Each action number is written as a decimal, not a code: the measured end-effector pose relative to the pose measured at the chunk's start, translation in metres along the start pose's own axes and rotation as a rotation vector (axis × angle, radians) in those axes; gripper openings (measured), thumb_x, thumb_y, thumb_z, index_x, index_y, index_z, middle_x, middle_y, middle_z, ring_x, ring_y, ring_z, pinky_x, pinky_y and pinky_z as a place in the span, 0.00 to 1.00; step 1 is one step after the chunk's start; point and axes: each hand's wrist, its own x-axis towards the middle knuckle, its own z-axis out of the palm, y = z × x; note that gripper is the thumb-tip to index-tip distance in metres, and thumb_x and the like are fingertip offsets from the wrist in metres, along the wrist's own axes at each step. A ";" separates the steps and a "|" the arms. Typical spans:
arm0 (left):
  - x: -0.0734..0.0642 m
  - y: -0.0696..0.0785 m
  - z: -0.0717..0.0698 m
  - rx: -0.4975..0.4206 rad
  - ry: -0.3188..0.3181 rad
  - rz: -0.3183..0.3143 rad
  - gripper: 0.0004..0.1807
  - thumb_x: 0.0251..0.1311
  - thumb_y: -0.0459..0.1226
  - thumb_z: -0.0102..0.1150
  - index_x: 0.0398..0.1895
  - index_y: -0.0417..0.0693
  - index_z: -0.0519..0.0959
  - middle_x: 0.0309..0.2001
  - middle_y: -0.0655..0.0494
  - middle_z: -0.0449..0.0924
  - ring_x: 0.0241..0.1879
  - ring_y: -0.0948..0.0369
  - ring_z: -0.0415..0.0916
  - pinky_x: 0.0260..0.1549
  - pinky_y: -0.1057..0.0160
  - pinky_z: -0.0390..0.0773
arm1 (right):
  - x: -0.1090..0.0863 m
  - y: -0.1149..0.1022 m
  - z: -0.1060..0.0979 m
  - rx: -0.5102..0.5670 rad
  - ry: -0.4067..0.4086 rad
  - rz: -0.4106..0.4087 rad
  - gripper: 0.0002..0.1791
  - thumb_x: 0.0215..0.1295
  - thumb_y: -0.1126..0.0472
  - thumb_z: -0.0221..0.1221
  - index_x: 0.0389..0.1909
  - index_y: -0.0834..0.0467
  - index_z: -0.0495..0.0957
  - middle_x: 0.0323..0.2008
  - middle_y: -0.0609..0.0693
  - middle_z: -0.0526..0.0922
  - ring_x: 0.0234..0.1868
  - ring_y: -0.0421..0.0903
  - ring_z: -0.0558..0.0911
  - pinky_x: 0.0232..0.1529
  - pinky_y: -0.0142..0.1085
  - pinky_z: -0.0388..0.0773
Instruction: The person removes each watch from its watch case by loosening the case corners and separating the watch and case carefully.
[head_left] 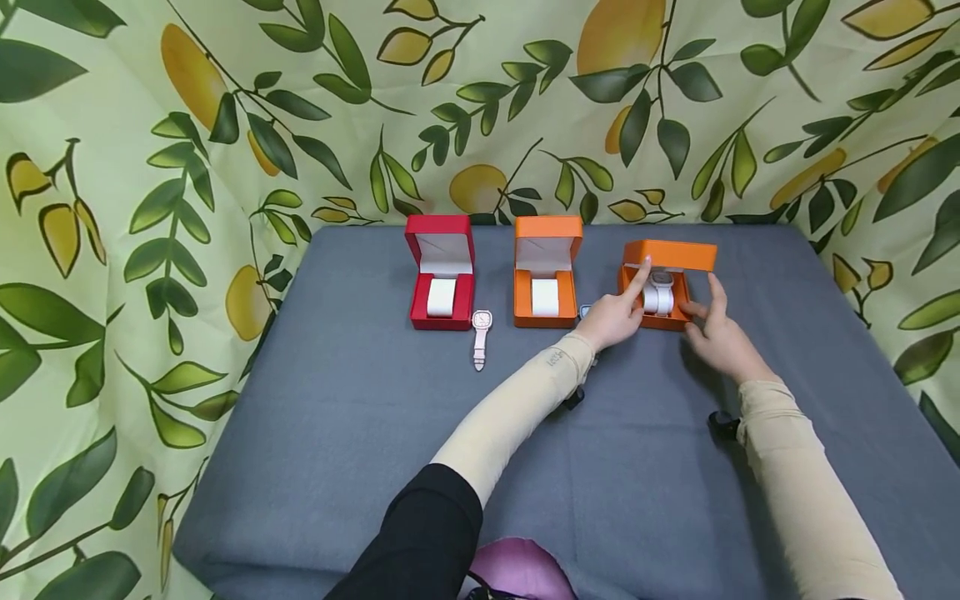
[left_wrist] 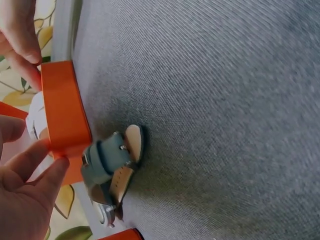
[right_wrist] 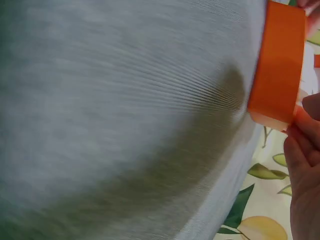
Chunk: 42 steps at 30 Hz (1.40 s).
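Observation:
On the right stands an orange watch box (head_left: 652, 322) with its lid (head_left: 678, 253) tilted partway forward. Inside it, a white-strapped watch (head_left: 662, 282) is wrapped round a white cushion. My left hand (head_left: 611, 319) has its index finger stretched up to the lid's left edge; in the left wrist view, other fingertips (left_wrist: 59, 162) touch the box's corner. My right hand (head_left: 723, 340) reaches its index finger to the lid's right edge, with the thumb and other fingers at the box's right side. Beside my left hand lies a watch with a blue-grey strap (left_wrist: 109, 156), mostly hidden in the head view.
A second orange box (head_left: 523, 310) stands open in the middle, holding a white cushion (head_left: 545, 297). Left of it is an open red box (head_left: 418, 315) with another white cushion (head_left: 441, 297). A pale pink watch (head_left: 481, 337) lies before them on the grey cloth-covered table (head_left: 360, 417).

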 end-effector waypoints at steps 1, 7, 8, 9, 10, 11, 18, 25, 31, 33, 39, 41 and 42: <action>0.000 0.000 0.000 -0.001 -0.002 -0.001 0.44 0.68 0.39 0.44 0.71 0.70 0.26 0.13 0.57 0.64 0.09 0.62 0.60 0.12 0.71 0.61 | -0.001 0.001 0.001 0.000 -0.001 -0.005 0.47 0.67 0.67 0.43 0.67 0.59 0.13 0.61 0.74 0.64 0.55 0.73 0.68 0.51 0.61 0.64; 0.000 0.001 0.002 -0.005 -0.003 0.004 0.44 0.67 0.39 0.45 0.72 0.70 0.26 0.14 0.56 0.66 0.10 0.62 0.61 0.12 0.71 0.61 | -0.003 0.003 0.005 -0.030 0.031 0.004 0.49 0.66 0.69 0.43 0.67 0.53 0.11 0.60 0.72 0.67 0.56 0.73 0.68 0.52 0.63 0.64; 0.000 0.001 0.002 -0.008 -0.003 0.001 0.44 0.68 0.39 0.45 0.72 0.70 0.26 0.15 0.54 0.68 0.10 0.62 0.61 0.12 0.71 0.61 | -0.003 0.003 0.006 -0.035 0.042 0.006 0.49 0.66 0.69 0.44 0.67 0.52 0.12 0.59 0.71 0.67 0.55 0.73 0.69 0.51 0.63 0.65; -0.001 0.001 0.002 -0.015 -0.007 -0.003 0.44 0.68 0.39 0.44 0.71 0.69 0.25 0.17 0.53 0.71 0.10 0.62 0.62 0.12 0.71 0.61 | -0.003 0.002 0.006 -0.037 0.054 0.008 0.49 0.66 0.68 0.44 0.67 0.52 0.13 0.59 0.71 0.68 0.53 0.72 0.71 0.49 0.62 0.66; -0.001 0.001 0.002 -0.026 -0.010 -0.010 0.45 0.68 0.40 0.44 0.71 0.67 0.23 0.21 0.52 0.76 0.10 0.62 0.63 0.13 0.70 0.62 | -0.003 0.002 0.007 -0.036 0.068 0.011 0.49 0.66 0.68 0.45 0.68 0.51 0.13 0.58 0.71 0.69 0.51 0.72 0.72 0.47 0.61 0.67; -0.001 0.001 0.003 -0.036 -0.016 -0.017 0.45 0.68 0.41 0.44 0.71 0.66 0.22 0.28 0.51 0.81 0.11 0.63 0.64 0.14 0.70 0.63 | -0.002 0.001 0.007 -0.032 0.084 0.017 0.50 0.65 0.67 0.46 0.68 0.51 0.14 0.57 0.71 0.70 0.49 0.72 0.74 0.46 0.61 0.68; -0.002 -0.003 0.004 -0.040 -0.018 -0.009 0.43 0.70 0.42 0.42 0.71 0.61 0.22 0.44 0.53 0.83 0.14 0.62 0.71 0.17 0.70 0.67 | -0.001 -0.003 0.006 -0.003 0.131 0.062 0.53 0.67 0.51 0.52 0.69 0.47 0.16 0.56 0.69 0.72 0.53 0.73 0.71 0.51 0.63 0.65; 0.002 -0.003 0.000 0.023 0.070 -0.016 0.46 0.64 0.49 0.51 0.73 0.60 0.30 0.43 0.56 0.85 0.29 0.64 0.81 0.27 0.73 0.74 | 0.005 -0.007 0.000 0.038 0.126 0.105 0.58 0.59 0.38 0.55 0.68 0.45 0.16 0.53 0.70 0.75 0.56 0.73 0.69 0.53 0.63 0.65; 0.008 0.003 -0.009 -0.036 0.032 -0.093 0.52 0.60 0.52 0.56 0.72 0.66 0.28 0.18 0.56 0.70 0.14 0.63 0.63 0.18 0.72 0.63 | 0.019 -0.013 -0.008 -0.007 0.116 0.147 0.52 0.63 0.33 0.46 0.69 0.45 0.17 0.46 0.73 0.78 0.46 0.70 0.76 0.45 0.60 0.70; 0.010 0.004 -0.011 -0.030 0.027 -0.098 0.52 0.59 0.52 0.57 0.73 0.65 0.28 0.16 0.57 0.68 0.14 0.63 0.63 0.19 0.72 0.63 | 0.025 -0.014 -0.011 -0.024 0.106 0.170 0.48 0.64 0.31 0.38 0.68 0.44 0.17 0.45 0.74 0.77 0.46 0.72 0.75 0.46 0.62 0.69; 0.008 0.002 -0.010 -0.019 0.022 -0.090 0.50 0.61 0.50 0.56 0.74 0.61 0.30 0.32 0.57 0.83 0.26 0.64 0.77 0.28 0.72 0.71 | 0.032 -0.016 -0.015 -0.045 0.083 0.199 0.44 0.65 0.31 0.29 0.68 0.44 0.16 0.45 0.74 0.77 0.46 0.74 0.73 0.47 0.63 0.68; 0.007 0.000 -0.009 -0.022 0.030 -0.087 0.50 0.61 0.50 0.55 0.74 0.61 0.30 0.37 0.58 0.84 0.30 0.65 0.79 0.32 0.72 0.73 | 0.029 -0.015 -0.014 -0.044 0.084 0.190 0.44 0.66 0.32 0.32 0.68 0.44 0.16 0.44 0.74 0.78 0.40 0.71 0.76 0.40 0.59 0.71; 0.007 0.000 -0.008 -0.025 0.034 -0.084 0.50 0.61 0.50 0.55 0.74 0.61 0.31 0.38 0.57 0.85 0.31 0.65 0.79 0.33 0.72 0.73 | 0.028 -0.014 -0.013 -0.042 0.087 0.180 0.45 0.66 0.32 0.35 0.69 0.45 0.17 0.42 0.73 0.79 0.37 0.68 0.77 0.37 0.56 0.72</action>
